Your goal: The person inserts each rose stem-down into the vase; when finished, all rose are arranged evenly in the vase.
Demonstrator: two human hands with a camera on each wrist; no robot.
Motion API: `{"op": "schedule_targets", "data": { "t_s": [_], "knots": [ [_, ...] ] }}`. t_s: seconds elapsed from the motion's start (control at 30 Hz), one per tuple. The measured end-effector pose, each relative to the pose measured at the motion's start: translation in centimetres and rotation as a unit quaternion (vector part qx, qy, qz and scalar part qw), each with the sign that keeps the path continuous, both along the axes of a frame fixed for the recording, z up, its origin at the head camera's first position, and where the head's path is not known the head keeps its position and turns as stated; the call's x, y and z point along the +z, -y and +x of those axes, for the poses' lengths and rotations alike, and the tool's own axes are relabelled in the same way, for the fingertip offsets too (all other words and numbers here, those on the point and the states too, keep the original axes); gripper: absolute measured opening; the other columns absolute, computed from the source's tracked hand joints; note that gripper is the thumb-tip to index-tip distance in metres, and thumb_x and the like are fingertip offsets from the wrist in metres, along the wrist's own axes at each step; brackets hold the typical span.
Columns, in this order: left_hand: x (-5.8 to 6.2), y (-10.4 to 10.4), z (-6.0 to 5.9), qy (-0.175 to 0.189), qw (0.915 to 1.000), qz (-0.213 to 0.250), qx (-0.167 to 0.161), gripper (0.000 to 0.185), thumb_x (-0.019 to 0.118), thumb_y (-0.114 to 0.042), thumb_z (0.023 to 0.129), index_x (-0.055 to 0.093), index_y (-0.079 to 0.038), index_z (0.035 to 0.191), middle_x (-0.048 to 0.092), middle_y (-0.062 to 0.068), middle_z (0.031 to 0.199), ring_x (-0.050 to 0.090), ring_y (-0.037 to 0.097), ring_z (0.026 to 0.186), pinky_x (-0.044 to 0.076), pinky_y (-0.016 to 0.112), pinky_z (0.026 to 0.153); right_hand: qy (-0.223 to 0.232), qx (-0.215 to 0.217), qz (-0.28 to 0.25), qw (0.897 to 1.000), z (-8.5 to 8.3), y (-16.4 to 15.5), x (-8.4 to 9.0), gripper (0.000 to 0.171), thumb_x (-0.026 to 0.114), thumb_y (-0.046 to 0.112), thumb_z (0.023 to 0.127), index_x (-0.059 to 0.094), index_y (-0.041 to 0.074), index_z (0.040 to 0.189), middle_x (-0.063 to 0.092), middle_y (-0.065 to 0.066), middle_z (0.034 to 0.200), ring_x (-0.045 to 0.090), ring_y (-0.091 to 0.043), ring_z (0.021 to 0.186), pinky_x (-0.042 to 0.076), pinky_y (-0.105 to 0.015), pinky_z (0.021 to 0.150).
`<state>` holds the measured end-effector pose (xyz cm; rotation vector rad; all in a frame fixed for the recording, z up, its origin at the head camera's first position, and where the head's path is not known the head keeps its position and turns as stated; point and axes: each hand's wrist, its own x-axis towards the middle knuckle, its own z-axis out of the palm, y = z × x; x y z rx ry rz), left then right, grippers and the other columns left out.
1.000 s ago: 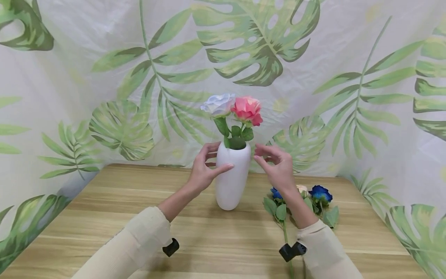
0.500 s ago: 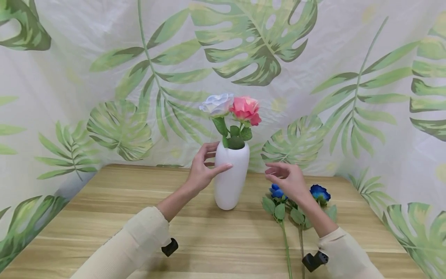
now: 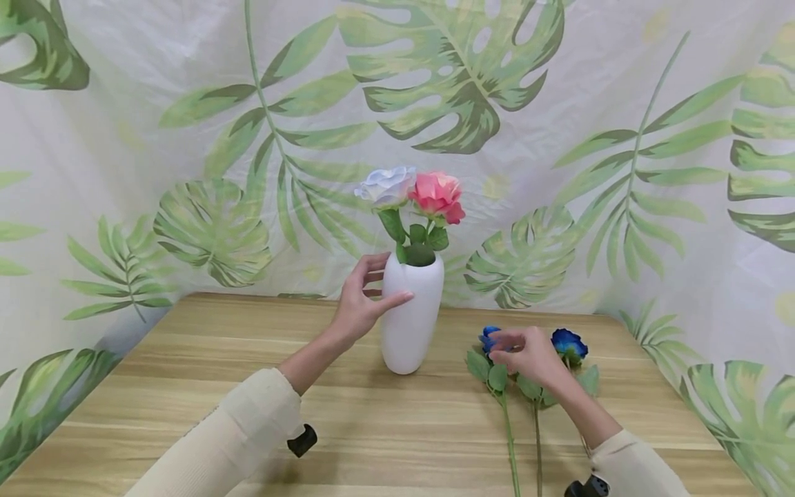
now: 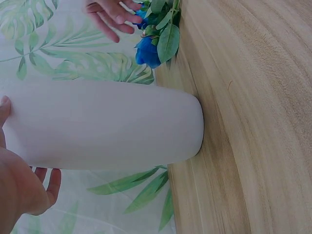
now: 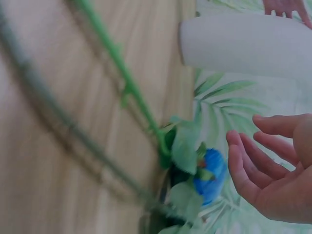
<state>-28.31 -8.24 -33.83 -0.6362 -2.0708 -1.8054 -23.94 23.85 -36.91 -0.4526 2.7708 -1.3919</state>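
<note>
Right hand [image 3: 528,351] has dropped from the tall white ceramic vase [image 3: 411,314] to the blue artificial roses [image 3: 568,343] on the table, fingers loosely spread, holding nothing yet. Left hand [image 3: 360,300] still steadies the vase, thumb and fingers lightly against it. Next stem is likely being chosen.

You have no writing to read here: no label, brand, number or sign shows in any view. The white vase [image 3: 411,317] your left hand [image 3: 359,304] rests on is plain, the backdrop [image 3: 559,138] behind it carries only a printed leaf pattern, and the counter [image 3: 186,386] bears bare wood grain.
</note>
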Motion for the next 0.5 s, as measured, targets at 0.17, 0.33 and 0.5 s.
{"op": "schedule_targets", "data": {
  "t_s": [0.17, 0.33, 0.5],
  "knots": [
    [0.1, 0.0, 0.1, 0.002, 1.0000, -0.001, 0.003, 0.069, 0.086, -0.008, 0.083, 0.052, -0.005, 0.142, 0.056, 0.012, 0.143, 0.057, 0.032, 0.126, 0.051, 0.049, 0.097, 0.026, -0.004, 0.018, 0.999, 0.3, -0.9, -1.0, 0.032, 0.072, 0.001, 0.094, 0.069, -0.011, 0.124, 0.076, -0.014, 0.094, 0.074, -0.032, 0.078, 0.062, -0.041, 0.062],
    [0.0, 0.0, 0.1, 0.003, 1.0000, -0.002, 0.004, 0.068, 0.085, -0.008, 0.084, 0.051, -0.004, 0.142, 0.056, 0.013, 0.142, 0.057, 0.032, 0.126, 0.051, 0.049, 0.097, 0.053, -0.007, 0.032, 0.998, 0.5, -1.5, -1.9, 0.037, 0.073, 0.000, 0.092, 0.065, -0.014, 0.126, 0.075, -0.013, 0.089, 0.073, -0.029, 0.074, 0.060, -0.039, 0.058],
    [0.0, -0.1, 0.0, 0.002, 1.0000, 0.003, 0.004, 0.068, 0.086, -0.008, 0.083, 0.052, -0.004, 0.142, 0.057, 0.014, 0.142, 0.057, 0.033, 0.126, 0.051, 0.051, 0.098, 0.065, -0.005, 0.054, 0.996, 0.3, -1.5, -2.8, 0.043, 0.077, 0.001, 0.089, 0.063, -0.016, 0.126, 0.074, -0.010, 0.079, 0.071, -0.026, 0.064, 0.059, -0.039, 0.053]
  ]
}}
